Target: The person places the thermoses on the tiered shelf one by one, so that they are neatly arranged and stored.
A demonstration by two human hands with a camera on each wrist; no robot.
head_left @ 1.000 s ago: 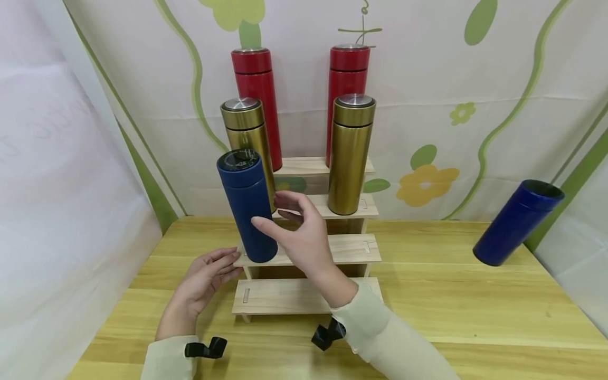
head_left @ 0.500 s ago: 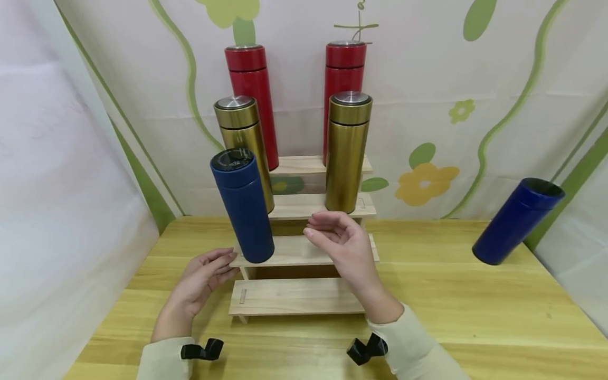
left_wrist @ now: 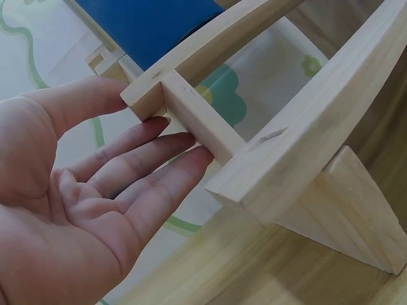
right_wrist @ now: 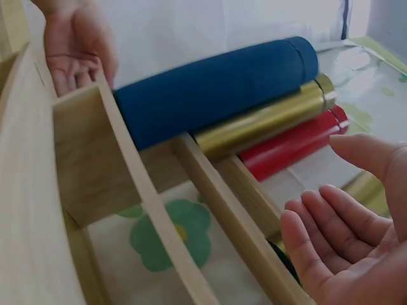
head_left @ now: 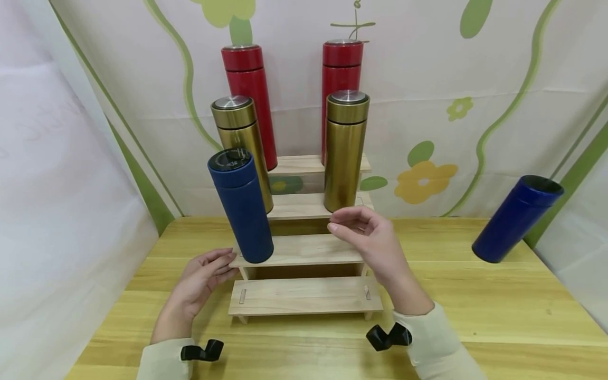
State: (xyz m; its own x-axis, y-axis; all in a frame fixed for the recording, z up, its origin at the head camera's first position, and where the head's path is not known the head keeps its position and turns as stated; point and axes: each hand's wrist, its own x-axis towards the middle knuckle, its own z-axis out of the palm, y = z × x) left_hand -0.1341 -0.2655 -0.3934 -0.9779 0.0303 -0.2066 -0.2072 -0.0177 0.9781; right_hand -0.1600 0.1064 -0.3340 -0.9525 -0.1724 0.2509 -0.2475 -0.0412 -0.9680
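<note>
My left hand (head_left: 204, 279) is at the left end of a stepped wooden stand (head_left: 306, 296). In the left wrist view, the thumb and fingertips lie either side of a plank's end (left_wrist: 147, 101), with other fingertips against the support below. A matte blue thermos (head_left: 242, 211) stands upright on the second step up, near that hand. My right hand (head_left: 372, 240), holding nothing, hovers over the right end of the same step with loosely bent fingers. Just behind it stands a gold thermos (head_left: 347, 153). In the right wrist view, its palm (right_wrist: 356, 254) is bare.
Another gold thermos (head_left: 244, 137) is behind the blue one. Red thermoses, left (head_left: 254, 95) and right (head_left: 342, 79), stand on the top step. A glossy dark blue thermos (head_left: 515, 221) stands on the wooden table (head_left: 451, 306) at far right. A patterned curtain (head_left: 427, 68) hangs behind.
My right hand has moved away from beside the blue thermos, rightward to the step's other end. The left hand stays at the stand, and the blue thermos keeps its place on the step.
</note>
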